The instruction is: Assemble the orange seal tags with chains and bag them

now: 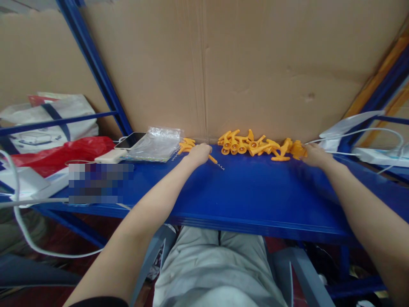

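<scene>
My left hand [201,154] is closed around the handle of a yellow corkscrew [213,159]. Its metal spiral points down to the right, just above the blue table. Several more yellow corkscrews [186,146] lie directly behind that hand, their spirals toward the left. Along the cardboard wall sits a pile of yellow T-shaped plastic pieces [239,143], some showing round hollow ends. At the pile's right end, my right hand [318,156] has its fingertips closed on a yellow plastic piece [298,150]. That piece is slightly blurred, and part of the grip is hidden.
A blue table [255,196] stands against a cardboard wall [255,64]. Left of my hands lie a clear plastic bag [156,145], a phone [131,140], a white power bank [110,156] and a red bag [73,152]. White cables [391,130] run at both sides.
</scene>
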Motion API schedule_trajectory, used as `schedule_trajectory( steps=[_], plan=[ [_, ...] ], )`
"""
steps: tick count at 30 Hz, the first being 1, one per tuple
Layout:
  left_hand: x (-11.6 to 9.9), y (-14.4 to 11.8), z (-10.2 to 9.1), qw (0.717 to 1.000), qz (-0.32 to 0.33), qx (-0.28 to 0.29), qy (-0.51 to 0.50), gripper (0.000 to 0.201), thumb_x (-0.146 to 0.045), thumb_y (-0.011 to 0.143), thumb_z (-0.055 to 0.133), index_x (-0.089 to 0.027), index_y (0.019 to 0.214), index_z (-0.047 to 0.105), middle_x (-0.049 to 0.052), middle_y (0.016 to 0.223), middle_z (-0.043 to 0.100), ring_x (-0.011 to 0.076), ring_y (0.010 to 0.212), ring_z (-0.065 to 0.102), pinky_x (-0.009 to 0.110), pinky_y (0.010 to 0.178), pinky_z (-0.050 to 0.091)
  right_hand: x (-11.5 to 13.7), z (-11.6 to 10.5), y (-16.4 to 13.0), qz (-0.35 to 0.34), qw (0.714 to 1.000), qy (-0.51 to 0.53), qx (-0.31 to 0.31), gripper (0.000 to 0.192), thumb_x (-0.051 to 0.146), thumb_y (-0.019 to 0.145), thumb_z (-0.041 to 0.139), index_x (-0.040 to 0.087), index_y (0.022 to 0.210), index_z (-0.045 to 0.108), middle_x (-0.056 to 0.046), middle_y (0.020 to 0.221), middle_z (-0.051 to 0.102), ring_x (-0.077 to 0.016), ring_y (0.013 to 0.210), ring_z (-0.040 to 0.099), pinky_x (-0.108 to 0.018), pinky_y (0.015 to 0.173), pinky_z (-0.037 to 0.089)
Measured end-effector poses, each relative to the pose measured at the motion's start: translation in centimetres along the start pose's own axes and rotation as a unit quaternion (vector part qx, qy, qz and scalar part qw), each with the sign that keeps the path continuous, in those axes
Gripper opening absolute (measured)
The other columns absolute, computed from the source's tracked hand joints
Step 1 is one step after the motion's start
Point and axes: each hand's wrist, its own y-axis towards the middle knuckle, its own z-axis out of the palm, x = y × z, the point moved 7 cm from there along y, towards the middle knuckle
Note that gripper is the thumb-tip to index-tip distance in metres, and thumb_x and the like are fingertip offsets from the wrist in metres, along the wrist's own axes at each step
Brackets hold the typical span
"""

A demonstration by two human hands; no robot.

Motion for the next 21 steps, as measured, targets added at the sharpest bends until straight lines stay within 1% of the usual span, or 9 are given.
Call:
schedule_trajectory(
  steps=[2,3,6,9,13,17,19,21],
  plan=[
    [-0.3,-0.2,0.0,1.0,0.011,0.02,0.012,0.033,-0.015,0.094,0.049,-0.022,0.117,0.071,0.01,0.121,0.069,0.0247,0.111,0.066,0.032,0.095,0.05,0.1,0.8,-0.2,0.007,0.999,0.023,0.049,0.061,0.025,0.089,0.054,0.002,0.145,0.042,-0.031,0.144,0.049,-0.0371,0.132,0.051,-0.045,0.104,0.043],
    [-0.5,-0.3,0.1,0.999,0.017,0.029,0.018,0.035,-0.015,0.093,0.048,-0.023,0.119,0.071,0.01,0.123,0.069,0.0247,0.111,0.066,0.032,0.095,0.05,0.3,0.8,-0.4,0.008,0.997,0.039,0.06,0.061,0.023,0.09,0.054,0.0,0.145,0.04,-0.032,0.143,0.049,-0.0362,0.132,0.052,-0.043,0.105,0.042],
    [-1.1,-0.6,0.6,0.996,0.039,0.071,0.027,0.039,-0.013,0.09,0.049,-0.026,0.119,0.071,0.008,0.125,0.069,0.0242,0.113,0.066,0.031,0.095,0.05,0.9,-0.2,-1.1,0.025,0.996,0.076,0.043,0.056,0.017,0.09,0.054,0.0,0.142,0.042,-0.033,0.137,0.054,-0.0336,0.125,0.057,-0.038,0.101,0.042],
    [-1.6,-0.9,1.1,0.992,0.053,0.114,0.027,0.041,-0.01,0.087,0.05,-0.026,0.117,0.073,0.008,0.124,0.071,0.0247,0.115,0.066,0.031,0.095,0.05,1.0,-1.1,-1.8,0.074,0.992,0.102,0.029,0.049,0.019,0.092,0.054,0.002,0.137,0.044,-0.032,0.131,0.058,-0.0309,0.118,0.061,-0.034,0.092,0.043],
    [-1.8,-0.9,1.1,0.989,0.049,0.137,0.028,0.043,-0.012,0.085,0.05,-0.025,0.12,0.071,0.008,0.125,0.071,0.0244,0.115,0.066,0.03,0.093,0.05,1.0,-1.7,-2.6,0.129,0.986,0.104,0.025,0.041,0.027,0.096,0.052,0.006,0.13,0.047,-0.03,0.126,0.061,-0.0294,0.112,0.061,-0.034,0.082,0.039],
    [-2.0,-1.0,1.1,0.984,0.047,0.168,0.03,0.043,-0.012,0.079,0.053,-0.022,0.115,0.072,0.01,0.116,0.074,0.0242,0.108,0.068,0.028,0.086,0.051,1.6,-2.2,-3.2,0.146,0.985,0.093,0.022,0.033,0.027,0.098,0.049,0.009,0.125,0.05,-0.027,0.121,0.063,-0.0277,0.107,0.061,-0.034,0.077,0.036],
    [-2.4,-1.1,0.9,0.983,0.049,0.173,0.033,0.038,-0.014,0.079,0.052,-0.019,0.111,0.074,0.012,0.113,0.075,0.0253,0.106,0.069,0.028,0.084,0.052,1.8,-2.3,-3.4,0.152,0.983,0.102,0.016,0.033,0.026,0.098,0.05,0.009,0.126,0.05,-0.027,0.122,0.063,-0.0266,0.106,0.061,-0.033,0.076,0.036],
    [-2.6,-1.3,0.7,0.983,0.049,0.175,0.035,0.035,-0.018,0.081,0.05,-0.016,0.107,0.074,0.014,0.113,0.075,0.0272,0.106,0.069,0.03,0.082,0.052,1.6,-2.3,-3.4,0.164,0.979,0.119,0.007,0.04,0.026,0.096,0.054,0.007,0.131,0.046,-0.027,0.125,0.062,-0.026,0.107,0.061,-0.032,0.078,0.036]
  ],
)
